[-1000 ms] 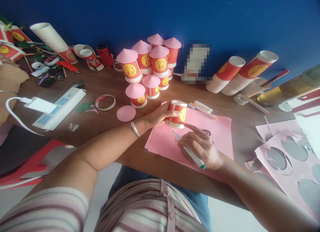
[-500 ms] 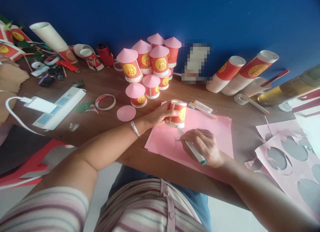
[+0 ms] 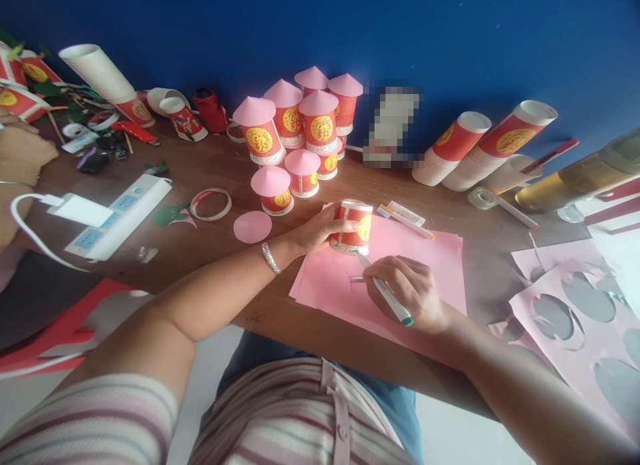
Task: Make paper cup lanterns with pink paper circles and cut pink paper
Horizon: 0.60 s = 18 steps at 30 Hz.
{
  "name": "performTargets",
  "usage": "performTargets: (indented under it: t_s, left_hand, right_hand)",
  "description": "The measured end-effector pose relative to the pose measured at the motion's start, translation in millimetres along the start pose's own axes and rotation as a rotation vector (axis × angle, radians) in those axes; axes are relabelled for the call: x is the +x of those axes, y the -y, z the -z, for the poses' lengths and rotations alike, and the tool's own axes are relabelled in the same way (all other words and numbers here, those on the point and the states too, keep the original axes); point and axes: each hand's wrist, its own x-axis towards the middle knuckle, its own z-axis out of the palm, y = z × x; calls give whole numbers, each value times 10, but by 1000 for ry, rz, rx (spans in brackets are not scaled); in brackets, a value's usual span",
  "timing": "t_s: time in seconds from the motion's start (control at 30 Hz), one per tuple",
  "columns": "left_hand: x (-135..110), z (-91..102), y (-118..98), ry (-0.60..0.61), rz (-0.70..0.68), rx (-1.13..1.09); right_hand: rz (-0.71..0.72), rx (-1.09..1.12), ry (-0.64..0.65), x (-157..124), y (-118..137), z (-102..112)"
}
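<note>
Our left hand [image 3: 317, 233] clasps the cup [image 3: 356, 226], likely light and crushable, by its wall; our right hand [image 3: 411, 288] pinches the pen [image 3: 395, 308].

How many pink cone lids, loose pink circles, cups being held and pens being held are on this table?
Pink paper cone lids: 7
Flat pink paper circle: 1
Red paper cup in the left hand: 1
White green-capped marker pen in the right hand: 1
Total: 10

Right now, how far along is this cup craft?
Done: several cone-lidded cups stand grouped by the wall. In hand: left hand steadies a red paper cup on pink paper; right hand holds a marker pen at its base. Left: probably cutting; stacked cups lie unused.
</note>
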Motion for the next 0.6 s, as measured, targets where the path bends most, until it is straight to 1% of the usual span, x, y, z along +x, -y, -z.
performTargets:
  t_s: [0.1, 0.33, 0.6]
  left_hand:
    - [-1, 5, 0, 7, -3, 6]
    - [-4, 0, -6, -25, 11, -10]
    - [-6, -1, -18, -24, 17, -2]
  right_hand:
    - [-5, -9, -2, 6, -1, 11]
    - [-16, -40, 15, 13, 12, 26]
    - [6, -1, -34, 41, 39, 32]
